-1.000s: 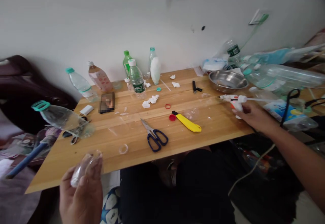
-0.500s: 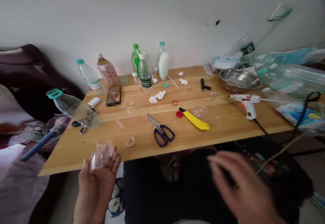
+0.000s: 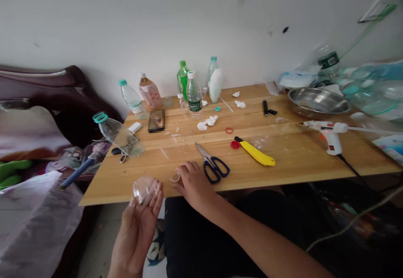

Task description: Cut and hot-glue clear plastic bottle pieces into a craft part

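My left hand (image 3: 138,223) is raised palm up at the near edge of the wooden table (image 3: 283,160), its fingers cupped around a clear plastic piece (image 3: 145,187). My right hand (image 3: 193,181) rests on the table's front edge, fingertips pinching a small clear plastic ring (image 3: 175,177). Blue-handled scissors (image 3: 212,166) lie just right of that hand. A yellow utility knife (image 3: 256,154) with a red cap (image 3: 234,145) beside it lies further right. A white glue gun (image 3: 327,133) stands at the right.
Several plastic bottles (image 3: 193,97) stand at the back by the wall. A cut bottle (image 3: 118,133) lies at the table's left edge, a steel bowl (image 3: 317,101) at the back right. Dark furniture (image 3: 47,97) and a grey cloth (image 3: 37,223) are on the left.
My right hand left the glue gun standing on the table, swept left across my lap and now pinches the small clear ring. The view shifted left; my left hand kept its clear piece.
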`<action>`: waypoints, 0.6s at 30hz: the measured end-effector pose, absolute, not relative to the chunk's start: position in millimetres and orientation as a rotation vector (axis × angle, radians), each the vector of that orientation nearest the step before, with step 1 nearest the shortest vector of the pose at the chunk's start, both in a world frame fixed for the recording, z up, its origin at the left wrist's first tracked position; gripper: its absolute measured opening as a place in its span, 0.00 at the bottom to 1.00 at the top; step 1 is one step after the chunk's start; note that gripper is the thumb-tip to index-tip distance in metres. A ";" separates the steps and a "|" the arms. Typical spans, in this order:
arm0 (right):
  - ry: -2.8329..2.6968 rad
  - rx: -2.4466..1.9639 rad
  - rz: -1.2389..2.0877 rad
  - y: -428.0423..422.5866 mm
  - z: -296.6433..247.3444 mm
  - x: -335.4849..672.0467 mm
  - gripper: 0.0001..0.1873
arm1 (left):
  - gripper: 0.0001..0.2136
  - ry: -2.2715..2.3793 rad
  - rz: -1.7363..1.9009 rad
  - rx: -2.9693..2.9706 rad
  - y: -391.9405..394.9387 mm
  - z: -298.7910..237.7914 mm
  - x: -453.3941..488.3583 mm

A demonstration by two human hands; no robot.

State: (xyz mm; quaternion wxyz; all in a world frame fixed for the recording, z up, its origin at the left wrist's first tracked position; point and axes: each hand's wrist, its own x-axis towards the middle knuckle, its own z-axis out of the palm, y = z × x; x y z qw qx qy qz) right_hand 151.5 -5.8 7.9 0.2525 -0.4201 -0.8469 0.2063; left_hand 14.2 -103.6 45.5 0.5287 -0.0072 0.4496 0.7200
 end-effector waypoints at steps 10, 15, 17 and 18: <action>-2.243 -1.166 0.610 -14.0 7.0 154.0 0.13 | 0.21 1.239 1.764 0.327 -88.2 26.1 19.5; -2.260 -1.155 0.640 -17.4 7.7 138.7 0.22 | 0.13 1.344 2.002 0.379 -93.2 28.8 18.8; -2.257 -1.148 0.658 -15.0 7.6 127.8 0.22 | 0.16 1.329 2.031 0.409 -97.9 30.9 11.4; -2.248 -1.151 0.667 -13.1 7.3 121.7 0.22 | 0.17 1.310 2.025 0.418 -99.2 31.9 7.3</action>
